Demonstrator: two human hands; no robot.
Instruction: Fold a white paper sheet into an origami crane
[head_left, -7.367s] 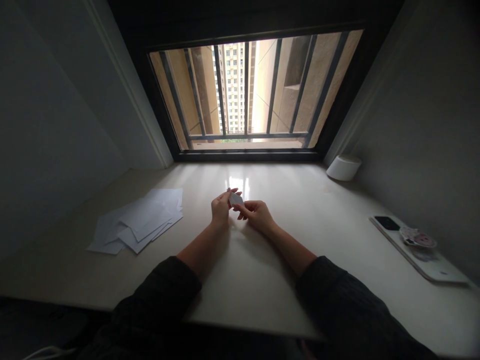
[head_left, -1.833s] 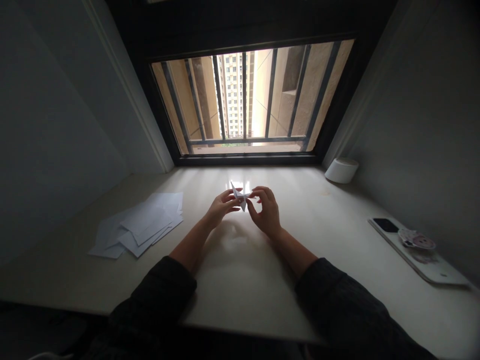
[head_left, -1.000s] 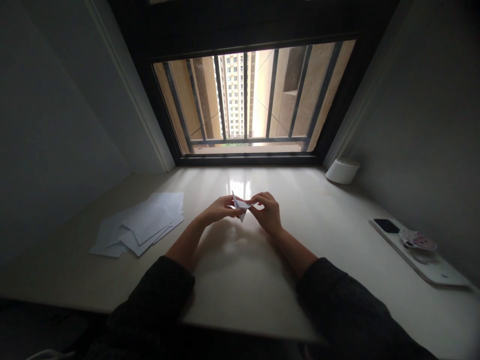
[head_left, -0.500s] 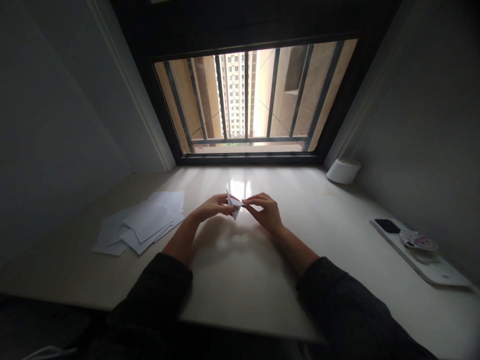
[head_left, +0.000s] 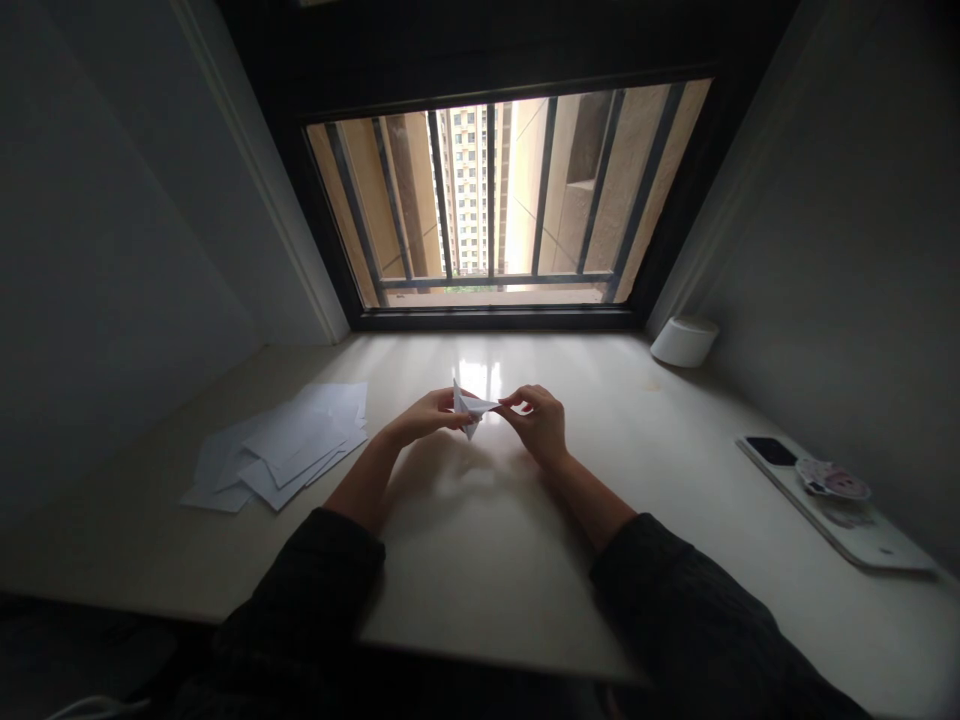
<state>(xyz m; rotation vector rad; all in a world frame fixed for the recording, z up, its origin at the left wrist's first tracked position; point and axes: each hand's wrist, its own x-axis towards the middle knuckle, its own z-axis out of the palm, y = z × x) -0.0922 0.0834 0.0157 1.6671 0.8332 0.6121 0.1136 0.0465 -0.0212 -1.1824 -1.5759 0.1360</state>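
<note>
A small folded piece of white paper (head_left: 471, 407), with pointed corners, is held up above the pale sill between my two hands. My left hand (head_left: 426, 415) is closed on its left side, thumb in front and fingers behind. At the paper's right tip, my right hand (head_left: 538, 418) pinches a narrow point between thumb and forefinger. The finer folds are too small to make out.
Loose white sheets (head_left: 292, 440) lie in an overlapping pile to the left. On the right rests a phone (head_left: 832, 510) with a round sticker-like grip on its back. A white rounded object (head_left: 684, 341) stands near the barred window (head_left: 491, 200).
My right hand has shifted slightly right, to the end of the paper's point, and more of that point shows. The left hand has stayed almost in place.
</note>
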